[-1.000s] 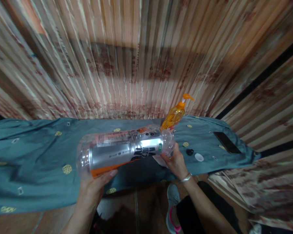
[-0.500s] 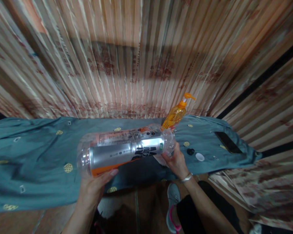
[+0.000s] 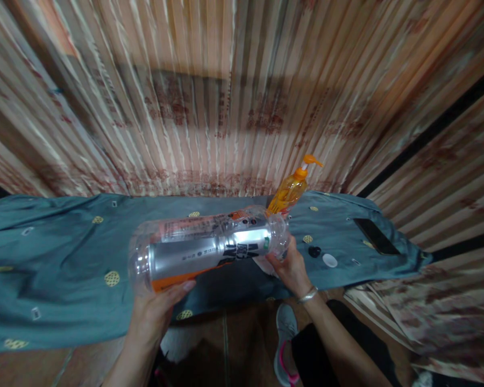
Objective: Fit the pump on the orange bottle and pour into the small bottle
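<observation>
A large clear plastic bottle (image 3: 210, 244) with a silver and orange label lies sideways between my hands, above the cloth. Its wide base end is gripped from below by my left hand (image 3: 159, 306), the thumb along the orange edge. Around the narrower right end, my right hand (image 3: 286, 266) is closed; some of its fingers are hidden behind the bottle. Something pale (image 3: 266, 265) shows just under that end, too little of it to name. Behind the right end stands an orange pump bottle (image 3: 290, 188), partly covered by the clear one.
A teal patterned cloth (image 3: 72, 258) covers the long surface. To the right lie a small black round item (image 3: 314, 251), a white disc (image 3: 329, 260) and a black phone (image 3: 376, 236). A pleated curtain (image 3: 193, 107) hangs behind; tiled floor (image 3: 210, 349) is below.
</observation>
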`<state>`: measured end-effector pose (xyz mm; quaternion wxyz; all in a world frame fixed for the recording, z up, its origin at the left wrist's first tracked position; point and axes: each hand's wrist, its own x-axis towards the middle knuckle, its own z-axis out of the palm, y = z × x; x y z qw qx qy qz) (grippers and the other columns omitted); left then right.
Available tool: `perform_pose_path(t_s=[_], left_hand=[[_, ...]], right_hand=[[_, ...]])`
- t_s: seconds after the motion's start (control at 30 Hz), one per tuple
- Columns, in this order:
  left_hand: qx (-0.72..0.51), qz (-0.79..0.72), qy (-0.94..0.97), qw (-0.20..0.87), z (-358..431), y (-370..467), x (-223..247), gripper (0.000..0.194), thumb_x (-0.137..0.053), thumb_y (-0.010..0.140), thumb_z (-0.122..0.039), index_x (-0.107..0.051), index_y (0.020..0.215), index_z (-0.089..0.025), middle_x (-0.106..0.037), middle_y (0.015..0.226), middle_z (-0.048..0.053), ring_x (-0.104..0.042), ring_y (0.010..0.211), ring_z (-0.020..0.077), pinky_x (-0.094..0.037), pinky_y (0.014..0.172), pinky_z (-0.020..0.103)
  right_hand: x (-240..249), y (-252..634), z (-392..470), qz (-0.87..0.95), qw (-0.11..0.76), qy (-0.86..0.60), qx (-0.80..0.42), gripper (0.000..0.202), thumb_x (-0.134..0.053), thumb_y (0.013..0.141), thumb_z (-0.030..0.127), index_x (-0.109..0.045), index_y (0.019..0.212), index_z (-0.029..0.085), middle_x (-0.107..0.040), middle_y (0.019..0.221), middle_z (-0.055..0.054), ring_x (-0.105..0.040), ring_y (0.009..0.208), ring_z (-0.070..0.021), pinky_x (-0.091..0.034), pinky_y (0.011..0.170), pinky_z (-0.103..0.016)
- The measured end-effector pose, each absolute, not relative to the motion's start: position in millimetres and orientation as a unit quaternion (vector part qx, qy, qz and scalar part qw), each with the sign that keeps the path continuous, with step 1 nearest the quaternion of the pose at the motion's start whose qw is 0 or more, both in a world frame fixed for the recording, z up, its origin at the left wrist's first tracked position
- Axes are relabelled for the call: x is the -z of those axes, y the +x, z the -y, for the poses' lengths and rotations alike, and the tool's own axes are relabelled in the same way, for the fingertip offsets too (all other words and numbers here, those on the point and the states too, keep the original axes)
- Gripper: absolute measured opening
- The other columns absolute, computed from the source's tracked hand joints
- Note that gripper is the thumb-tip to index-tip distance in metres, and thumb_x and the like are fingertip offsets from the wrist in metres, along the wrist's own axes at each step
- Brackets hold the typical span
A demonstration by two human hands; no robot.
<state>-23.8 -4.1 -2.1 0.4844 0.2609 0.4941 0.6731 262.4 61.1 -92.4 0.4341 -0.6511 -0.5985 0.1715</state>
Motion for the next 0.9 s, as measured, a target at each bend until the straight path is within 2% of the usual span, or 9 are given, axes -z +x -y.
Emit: perform_pose_path(t_s=[0.1, 0.27, 0.37, 0.53, 0.73, 0.9], left_hand=[[-0.671, -0.494, 0.253, 0.491, 4.5, -22.4, 1.6, 0.083, -0.105, 0.046, -0.027, -0.076, 0.123, -0.023, -0.084, 0.091, 0.0, -0.081, 0.086, 0.0233, -0.066, 0.086, 0.029], [-0.697, -0.47, 0.221, 0.494, 3.5, -19.2, 0.7, 0.084, -0.105, 0.042, -0.019, -0.074, 0.12, -0.023, -0.085, 0.092, -0.004, -0.081, 0.082, 0.0173, -0.065, 0.084, 0.021], [-0.699, -0.469, 0.224, 0.491, 2.9, -19.3, 0.9, 0.089, -0.104, 0.042, -0.015, -0.072, 0.124, -0.024, -0.085, 0.098, -0.005, -0.081, 0.086, 0.0181, -0.066, 0.083, 0.021], [-0.692, -0.467, 0.227, 0.501, 3.1, -20.3, 2.0, 0.091, -0.106, 0.043, -0.02, -0.071, 0.127, -0.024, -0.085, 0.095, -0.001, -0.081, 0.084, 0.0199, -0.066, 0.083, 0.025], [-0.704, -0.476, 0.228, 0.475, 1.4, -19.2, 2.8, 0.083, -0.106, 0.038, -0.02, -0.074, 0.114, -0.021, -0.082, 0.099, -0.003, -0.079, 0.092, 0.0191, -0.064, 0.086, 0.024], [-0.7, -0.482, 0.21, 0.483, 0.9, -17.3, 0.4, 0.094, -0.106, 0.034, -0.021, -0.072, 0.122, -0.021, -0.081, 0.093, -0.002, -0.078, 0.089, 0.0207, -0.065, 0.082, 0.024]], right_hand=[[92.7, 262.0, -61.1, 0.593, 0.431, -0.658, -0.174, 0.06, -0.068, 0.081, 0.057, -0.054, 0.129, 0.025, -0.084, 0.107, -0.012, -0.083, 0.097, -0.037, -0.064, 0.075, -0.042], [92.2, 261.7, -60.7, 0.602, 0.433, -0.648, -0.175, 0.059, -0.066, 0.083, 0.056, -0.054, 0.131, 0.024, -0.084, 0.109, -0.013, -0.083, 0.098, -0.0358, -0.065, 0.078, -0.042], [91.9, 261.9, -60.4, 0.604, 0.432, -0.647, -0.175, 0.058, -0.064, 0.084, 0.055, -0.054, 0.131, 0.024, -0.084, 0.11, -0.013, -0.083, 0.098, -0.035, -0.065, 0.078, -0.042], [92.0, 261.7, -60.2, 0.603, 0.431, -0.649, -0.17, 0.06, -0.064, 0.083, 0.057, -0.054, 0.132, 0.023, -0.084, 0.109, -0.014, -0.083, 0.099, -0.0354, -0.064, 0.076, -0.041], [93.7, 262.3, -60.7, 0.601, 0.433, -0.651, -0.166, 0.059, -0.066, 0.083, 0.055, -0.056, 0.131, 0.023, -0.084, 0.112, -0.014, -0.083, 0.1, -0.0355, -0.065, 0.079, -0.042], [96.7, 263.6, -61.9, 0.608, 0.438, -0.642, -0.164, 0.057, -0.066, 0.084, 0.052, -0.055, 0.133, 0.023, -0.084, 0.112, -0.013, -0.083, 0.101, -0.0346, -0.065, 0.081, -0.041]])
